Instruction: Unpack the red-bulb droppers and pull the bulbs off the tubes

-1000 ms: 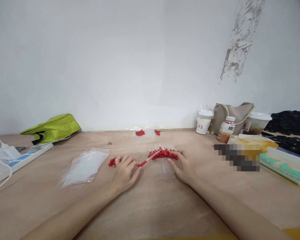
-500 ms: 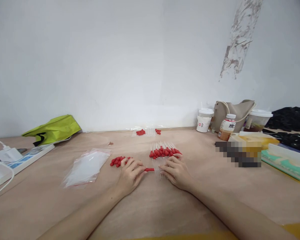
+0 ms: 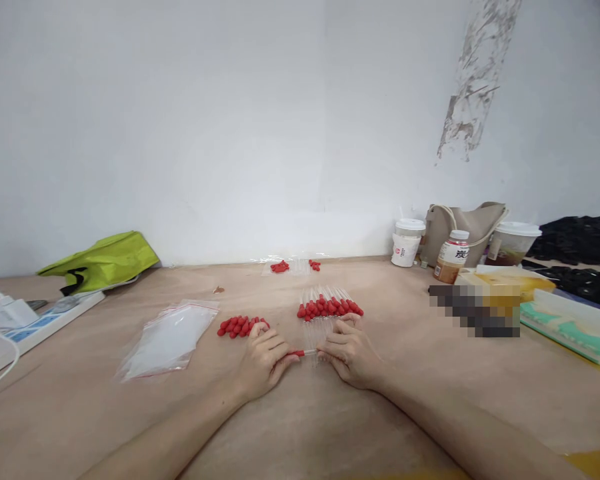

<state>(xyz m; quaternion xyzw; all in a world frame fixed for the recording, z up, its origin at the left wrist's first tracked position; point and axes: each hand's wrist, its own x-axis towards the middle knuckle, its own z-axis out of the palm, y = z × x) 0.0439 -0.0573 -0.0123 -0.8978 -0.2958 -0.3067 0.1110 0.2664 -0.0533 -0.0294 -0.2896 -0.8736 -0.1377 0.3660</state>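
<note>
My left hand (image 3: 267,357) pinches a red rubber dropper bulb (image 3: 297,353), its narrow end pointing right. My right hand (image 3: 350,353) grips a clear dropper tube (image 3: 311,353) whose left end meets the bulb; whether it sits inside cannot be made out. Beneath and behind my right fingers lies a row of loose clear tubes (image 3: 316,331). Just beyond, a row of droppers with red bulbs (image 3: 330,307) points away from me. Past my left hand sits a pile of loose red bulbs (image 3: 237,326).
Clear zip bags (image 3: 173,340) lie at left, near a power strip (image 3: 55,327) and a yellow-green bag (image 3: 105,262). Bagged red bulbs (image 3: 280,267) rest by the wall. On the right stand a lidded cup (image 3: 407,243), a bottle (image 3: 451,257) and a grey handbag (image 3: 465,227).
Both hands have come slightly nearer to me. The red bulb and the clear tube are now end to end, with less of the bulb showing beyond my left fingers.
</note>
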